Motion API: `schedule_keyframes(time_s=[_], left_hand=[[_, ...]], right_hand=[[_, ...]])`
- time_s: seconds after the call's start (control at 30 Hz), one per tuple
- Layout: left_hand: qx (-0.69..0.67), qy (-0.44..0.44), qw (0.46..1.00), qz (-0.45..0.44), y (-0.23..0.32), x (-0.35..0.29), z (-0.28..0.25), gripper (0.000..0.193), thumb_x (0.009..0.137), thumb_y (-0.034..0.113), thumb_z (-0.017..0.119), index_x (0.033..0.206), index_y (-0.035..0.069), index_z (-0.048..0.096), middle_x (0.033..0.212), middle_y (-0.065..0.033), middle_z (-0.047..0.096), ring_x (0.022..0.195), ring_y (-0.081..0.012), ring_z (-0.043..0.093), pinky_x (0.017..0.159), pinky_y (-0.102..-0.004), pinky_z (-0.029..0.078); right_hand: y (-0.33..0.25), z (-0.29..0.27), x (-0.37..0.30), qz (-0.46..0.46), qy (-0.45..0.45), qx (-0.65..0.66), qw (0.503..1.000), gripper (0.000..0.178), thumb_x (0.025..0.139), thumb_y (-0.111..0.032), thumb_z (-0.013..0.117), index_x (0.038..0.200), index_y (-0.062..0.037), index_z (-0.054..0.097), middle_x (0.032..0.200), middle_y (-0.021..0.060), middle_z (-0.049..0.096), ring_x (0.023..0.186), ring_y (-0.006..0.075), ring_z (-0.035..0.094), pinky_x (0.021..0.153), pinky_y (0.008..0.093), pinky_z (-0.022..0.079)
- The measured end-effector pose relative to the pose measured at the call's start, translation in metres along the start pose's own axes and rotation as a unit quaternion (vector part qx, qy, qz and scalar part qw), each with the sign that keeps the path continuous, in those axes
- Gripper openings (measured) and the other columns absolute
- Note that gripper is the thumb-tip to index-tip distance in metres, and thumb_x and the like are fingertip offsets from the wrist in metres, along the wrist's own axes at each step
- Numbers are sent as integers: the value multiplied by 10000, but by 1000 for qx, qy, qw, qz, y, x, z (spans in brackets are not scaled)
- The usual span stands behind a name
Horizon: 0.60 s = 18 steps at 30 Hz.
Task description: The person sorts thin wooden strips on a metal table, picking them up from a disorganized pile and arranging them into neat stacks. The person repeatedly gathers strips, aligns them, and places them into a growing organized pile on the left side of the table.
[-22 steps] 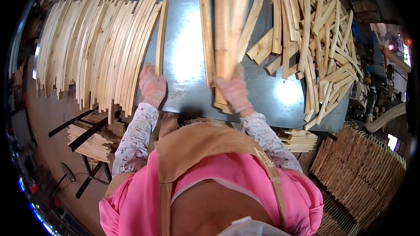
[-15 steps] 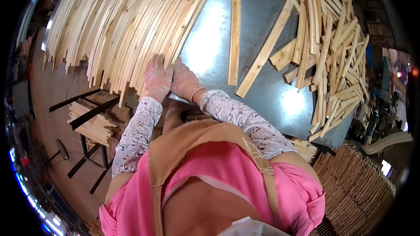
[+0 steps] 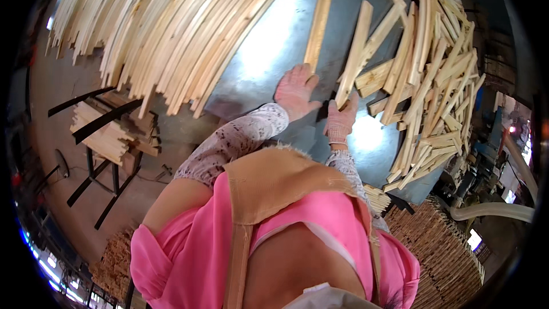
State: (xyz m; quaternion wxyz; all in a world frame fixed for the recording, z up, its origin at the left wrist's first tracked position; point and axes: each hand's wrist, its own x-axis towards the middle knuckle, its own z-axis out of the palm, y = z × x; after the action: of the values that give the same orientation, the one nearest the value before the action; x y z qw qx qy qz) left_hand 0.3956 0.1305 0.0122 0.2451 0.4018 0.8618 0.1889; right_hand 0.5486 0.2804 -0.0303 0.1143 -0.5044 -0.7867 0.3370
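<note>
My left hand (image 3: pixel 296 92), in a pale pink work glove, lies over the near end of a wooden strip (image 3: pixel 320 20) on the metal table (image 3: pixel 257 74). Its fingers are spread, with the thumb out to the right. My right hand (image 3: pixel 342 119), gloved alike, has its thumb and fingers at the near end of a second wooden strip (image 3: pixel 357 46), which is tilted across another strip (image 3: pixel 382 34). To the left, a wide row of wooden strips (image 3: pixel 171 28) lies side by side, near ends uneven. A jumbled heap of strips (image 3: pixel 437 86) covers the right side.
Below the table at left, a black metal stand (image 3: pixel 103 120) is beside stacked short wood pieces (image 3: pixel 100 134). A large stack of wood (image 3: pixel 437 246) stands at the lower right, near a pale curved hose (image 3: pixel 492 212).
Both hands have left the row of strips and moved right. My right hand has taken the near end of a strip, which now stands apart from the one under it.
</note>
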Motion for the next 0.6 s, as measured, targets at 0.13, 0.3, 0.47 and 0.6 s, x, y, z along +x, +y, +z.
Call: schedule_keyframes(time_s=[0.13, 0.3, 0.47, 0.6], left_hand=[[-468, 229, 853, -36, -47, 34, 103, 721, 929, 293, 732, 1582, 100, 494, 1654, -224, 409, 1507, -387, 412, 1246, -449, 360], [-413, 156, 886, -140, -41, 35, 6, 691, 913, 35, 618, 1585, 34, 460, 1426, -229, 600, 1253, -337, 629, 1078, -408, 536], [-855, 33, 493, -160, -76, 18, -34, 663, 941, 24, 521, 1597, 10, 428, 1105, -208, 684, 905, -276, 706, 767, -390, 643], [-812, 11, 566, -141, -91, -4, -5, 539, 1085, 218, 618, 1603, 112, 515, 1151, -129, 714, 946, -218, 706, 806, -368, 627]], right_hand=[[-109, -20, 64, -106, -24, -64, 992, 700, 928, -299, 752, 1516, -15, 499, 1384, 284, 619, 1291, 457, 609, 1102, 497, 489], [-108, 17, 174, -23, 90, -240, 966, 937, 859, -344, 814, 1603, -2, 359, 1370, 317, 616, 1240, 507, 622, 1085, 520, 520], [-81, 3, 206, 25, -5, -93, 995, 980, 850, -320, 838, 1629, 8, 343, 1373, 302, 650, 1194, 454, 685, 1081, 478, 538], [-109, -1, 126, -28, -202, 216, 955, 717, 930, -214, 784, 1512, 71, 478, 1217, 251, 733, 1080, 332, 742, 934, 376, 607]])
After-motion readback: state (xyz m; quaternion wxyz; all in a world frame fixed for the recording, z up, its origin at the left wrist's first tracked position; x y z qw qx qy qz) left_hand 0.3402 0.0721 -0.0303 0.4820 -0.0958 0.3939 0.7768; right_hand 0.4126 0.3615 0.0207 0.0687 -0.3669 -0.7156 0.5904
